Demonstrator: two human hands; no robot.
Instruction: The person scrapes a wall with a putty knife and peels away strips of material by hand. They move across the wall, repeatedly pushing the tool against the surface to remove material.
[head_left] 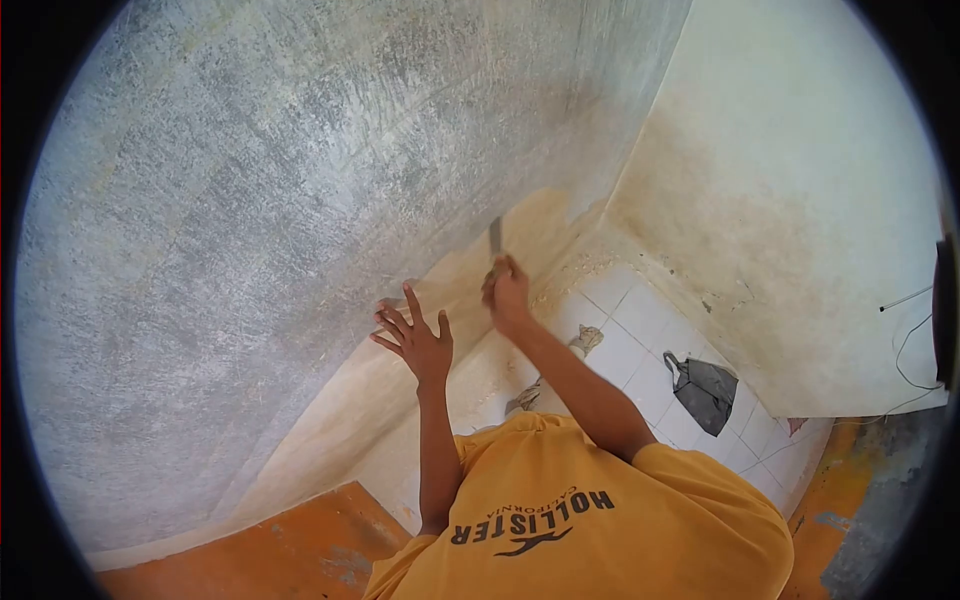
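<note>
My left hand (415, 340) rests against the grey, scraped-looking wall (260, 220) with its fingers spread and nothing held. To its right, my right hand (508, 292) is closed round the handle of a flat-bladed scraper (496, 236). The blade points up and touches or nearly touches the wall, at the border between the grey surface and a smooth beige patch (535, 225). That beige strip runs along the wall's lower part, below and beside both hands. The scraper's handle is mostly hidden by my fingers.
A cream wall (780, 200) with brown stains meets the grey wall at a corner. On the white tiled floor (625, 320) lie a dark grey bag (706, 392) and crumpled scraps (586, 340). An orange surface (270, 545) is at lower left. Thin wires (905, 350) hang at right.
</note>
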